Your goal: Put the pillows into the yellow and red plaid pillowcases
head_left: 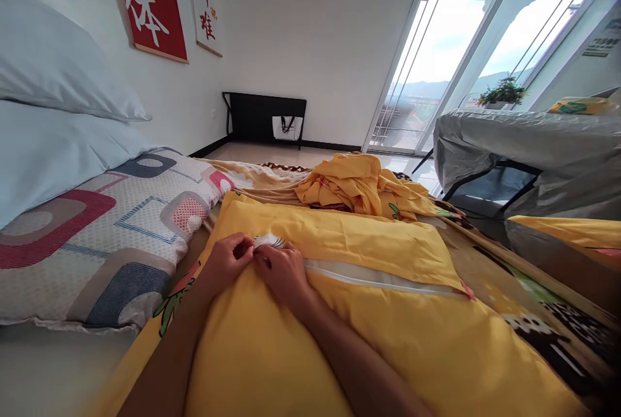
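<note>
The left hand and right hand pinch the yellow cover near the left end of its slit, fingertips close together. The yellow cover lies before the person, between a patterned pillow at left and a patterned blanket at right.

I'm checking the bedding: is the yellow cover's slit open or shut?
Open, at least partly: right of the right hand, a white strip shows in the yellow cover. Under the fingers, I cannot tell.
</note>
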A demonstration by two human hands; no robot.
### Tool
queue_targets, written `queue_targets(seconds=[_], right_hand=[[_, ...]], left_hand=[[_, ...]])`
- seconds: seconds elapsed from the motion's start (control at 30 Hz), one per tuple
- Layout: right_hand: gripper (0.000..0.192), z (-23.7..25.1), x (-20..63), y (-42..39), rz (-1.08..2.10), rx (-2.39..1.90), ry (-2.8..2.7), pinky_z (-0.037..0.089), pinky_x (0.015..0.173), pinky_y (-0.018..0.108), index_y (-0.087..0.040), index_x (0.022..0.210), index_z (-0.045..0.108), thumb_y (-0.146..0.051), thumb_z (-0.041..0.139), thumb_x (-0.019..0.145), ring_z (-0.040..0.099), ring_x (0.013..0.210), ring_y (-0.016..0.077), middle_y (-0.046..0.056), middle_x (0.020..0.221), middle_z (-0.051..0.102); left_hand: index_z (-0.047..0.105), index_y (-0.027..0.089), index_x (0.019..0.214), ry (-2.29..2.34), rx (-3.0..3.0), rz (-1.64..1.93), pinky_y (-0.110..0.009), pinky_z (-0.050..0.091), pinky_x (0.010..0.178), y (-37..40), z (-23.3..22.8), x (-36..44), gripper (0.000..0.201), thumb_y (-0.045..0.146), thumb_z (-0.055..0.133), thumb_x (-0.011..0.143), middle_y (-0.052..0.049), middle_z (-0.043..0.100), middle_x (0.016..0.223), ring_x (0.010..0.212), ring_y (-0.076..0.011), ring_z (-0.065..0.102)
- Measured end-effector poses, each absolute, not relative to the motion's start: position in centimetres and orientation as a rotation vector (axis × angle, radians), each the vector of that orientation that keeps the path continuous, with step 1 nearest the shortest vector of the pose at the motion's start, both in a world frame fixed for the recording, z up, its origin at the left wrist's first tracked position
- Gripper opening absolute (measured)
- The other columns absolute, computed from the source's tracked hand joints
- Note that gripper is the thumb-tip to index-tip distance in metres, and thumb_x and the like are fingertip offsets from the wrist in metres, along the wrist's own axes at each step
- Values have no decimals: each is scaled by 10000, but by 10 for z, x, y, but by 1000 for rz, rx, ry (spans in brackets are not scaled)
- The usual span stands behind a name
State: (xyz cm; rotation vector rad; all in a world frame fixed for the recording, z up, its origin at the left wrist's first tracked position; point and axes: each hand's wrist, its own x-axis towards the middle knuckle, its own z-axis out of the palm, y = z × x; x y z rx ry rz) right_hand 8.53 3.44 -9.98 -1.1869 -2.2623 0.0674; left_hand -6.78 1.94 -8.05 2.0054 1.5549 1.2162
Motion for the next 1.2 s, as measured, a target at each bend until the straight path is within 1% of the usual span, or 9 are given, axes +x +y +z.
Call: queue_targets(seconds=[0.2, 0.33, 0.43, 0.57, 0.67, 0.83, 0.93, 1.1, 1.2], right_hand=[[181, -103, 84, 36, 146, -1195, -2175, 359, 746, 248, -254, 880, 728, -246, 547, 895, 679, 707, 131, -16, 795, 760], [173, -104, 85, 36, 129, -1179, -2120, 359, 714, 240, -237, 816, 712, -235, 550, 878, 646, 633, 118, -20, 705, 739], [149, -103, 86, 35, 151, -1170, -2077, 367, 691, 233, -216, 779, 676, -226, 551, 858, 598, 585, 113, -19, 656, 705], [133, -98, 87, 34, 338, -1105, -1895, 366, 608, 207, -202, 764, 625, -224, 519, 841, 524, 549, 99, -38, 601, 621], [134, -94, 89, 33, 449, -1054, -1818, 350, 553, 196, -201, 739, 598, -238, 502, 824, 469, 515, 91, -51, 562, 551], [121, -93, 91, 32, 504, -996, -1767, 343, 550, 200, -200, 712, 568, -241, 489, 793, 451, 519, 94, -53, 546, 509], [120, -90, 94, 32, 442, -1064, -1775, 334, 565, 214, -199, 717, 560, -235, 476, 794, 457, 518, 99, -48, 549, 517], [76, -69, 107, 27, 46, -1334, -1951, 322, 681, 268, -200, 687, 575, -187, 535, 750, 529, 589, 134, -11, 578, 590], [86, -54, 118, 22, 15, -1472, -2086, 300, 680, 290, -208, 657, 576, -187, 561, 739, 554, 609, 155, 7, 596, 623]], left_hand=[[606, 177, 719, 1530, 1996, 1207, -249, 433, 602, 21, -83, -68, 206, 350, 504, 764, -2, 615, 659, 624, -146, 554], [610, 172, 728, 1490, 1968, 1211, -248, 438, 615, 21, -84, -69, 218, 360, 510, 779, -4, 612, 679, 645, -146, 553], [607, 172, 735, 1461, 1949, 1233, -250, 439, 621, 20, -85, -72, 220, 365, 516, 789, -3, 607, 684, 653, -146, 548], [608, 170, 772, 1430, 1945, 1302, -261, 445, 669, 18, -85, -77, 202, 335, 493, 797, -17, 623, 737, 714, -156, 561], [623, 174, 840, 1394, 1973, 1325, -255, 440, 669, 17, -83, -77, 182, 293, 504, 770, -8, 596, 742, 712, -148, 543], [652, 185, 872, 1337, 2056, 1247, -235, 429, 671, 15, -79, -70, 159, 253, 567, 757, -2, 563, 773, 725, -134, 519], [653, 188, 896, 1384, 2076, 1237, -241, 421, 677, 16, -79, -70, 172, 248, 555, 769, 1, 551, 769, 730, -136, 521], [644, 190, 905, 1456, 2086, 1223, -249, 422, 660, 17, -80, -72, 179, 282, 553, 781, 3, 541, 747, 703, -138, 519], [646, 193, 890, 1460, 2103, 1197, -245, 426, 650, 17, -79, -71, 174, 288, 561, 771, 4, 541, 734, 686, -136, 515]])
